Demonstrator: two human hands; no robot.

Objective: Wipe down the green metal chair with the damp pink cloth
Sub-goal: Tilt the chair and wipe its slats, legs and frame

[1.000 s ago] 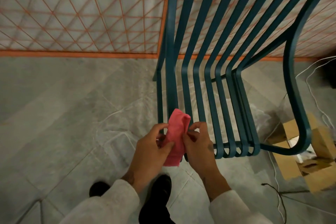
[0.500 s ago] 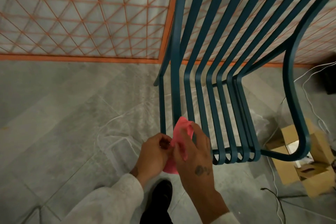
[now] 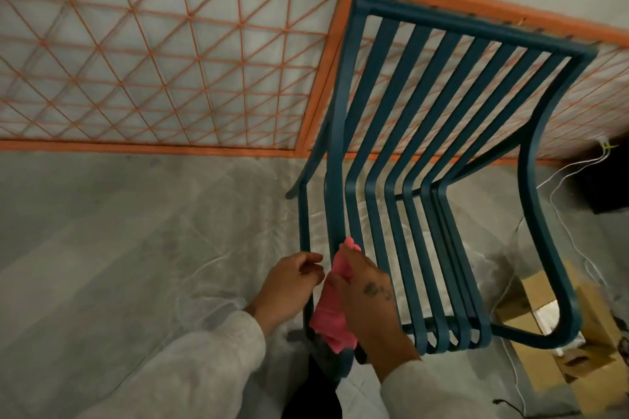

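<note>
Up and left of the grip stands an orange metal lattice panel (image 3: 153, 61), and the left hand (image 3: 289, 286) curls its fingers just left of the cloth by the chair's outer rail (whether it pinches cloth or rail, I cannot tell). The right hand (image 3: 369, 299) clasps the damp pink cloth (image 3: 332, 326) against a left seat slat of the green slatted metal chair (image 3: 476, 27), cloth poking above the fingers and hanging below. Right of the grip, beyond the seat, sits an open brown cardboard box (image 3: 534, 292).
</note>
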